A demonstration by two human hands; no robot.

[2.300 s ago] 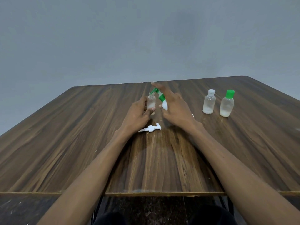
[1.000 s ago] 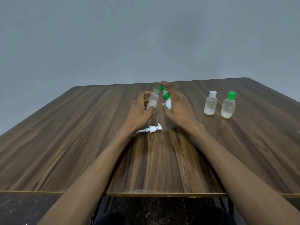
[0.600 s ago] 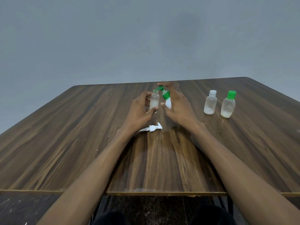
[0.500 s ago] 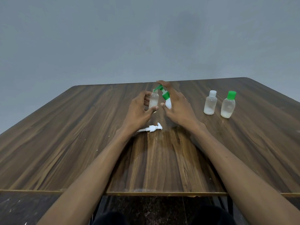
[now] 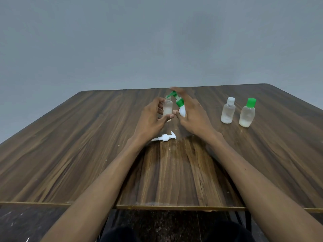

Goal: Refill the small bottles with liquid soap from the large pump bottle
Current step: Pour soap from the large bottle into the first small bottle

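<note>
Head view: nearest on the wooden table [image 5: 87, 154], a loose white pump head [image 5: 165, 137] lies on its side just in front of both hands. Beyond it, the left hand [image 5: 152, 119] grips an uncapped small clear bottle [image 5: 167, 108] upright between thumb and fingers, while the right hand [image 5: 192, 116] wraps a white pump bottle [image 5: 181, 109] with a green collar, tilted so its green spout sits at the small bottle's mouth. To the right, well apart from the hands, stand a white-capped bottle [image 5: 228, 110] and a green-capped bottle [image 5: 247, 113], each holding a little whitish liquid.
</note>
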